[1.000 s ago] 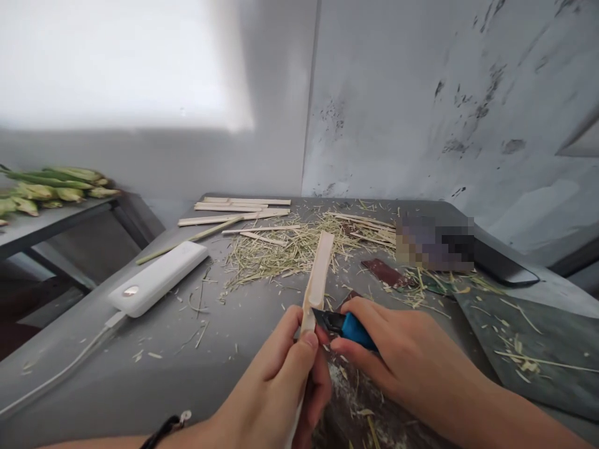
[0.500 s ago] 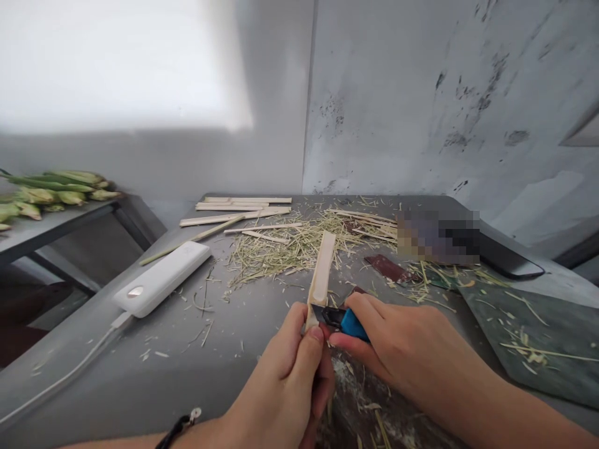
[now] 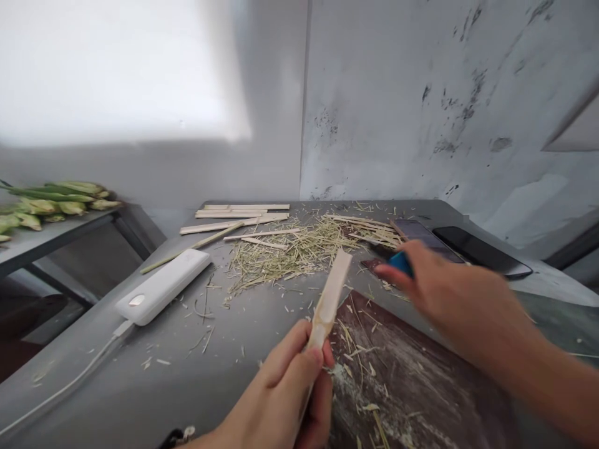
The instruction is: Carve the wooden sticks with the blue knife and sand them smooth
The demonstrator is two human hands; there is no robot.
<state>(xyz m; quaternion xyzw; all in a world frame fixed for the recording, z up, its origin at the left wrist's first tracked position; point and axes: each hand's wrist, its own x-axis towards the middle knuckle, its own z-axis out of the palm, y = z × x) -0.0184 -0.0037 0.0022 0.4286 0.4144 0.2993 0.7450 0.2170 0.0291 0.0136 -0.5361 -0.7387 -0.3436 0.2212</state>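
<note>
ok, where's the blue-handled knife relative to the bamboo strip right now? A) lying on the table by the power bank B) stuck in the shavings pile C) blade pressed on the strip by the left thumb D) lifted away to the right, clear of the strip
D: the right hand holds the blue-handled knife off to the right, apart from the bamboo strip, which the left hand grips alone.

No text, label, brand, number or sign can be read anywhere in the view — not on the white power bank (image 3: 163, 286) at centre left, which shows only a plain oval button, nor on the two dark phones (image 3: 482, 251) at the right of the frame, whose screens are black. The blue-handled knife (image 3: 399, 262) is blurred — any marking on it cannot be made out.
</note>
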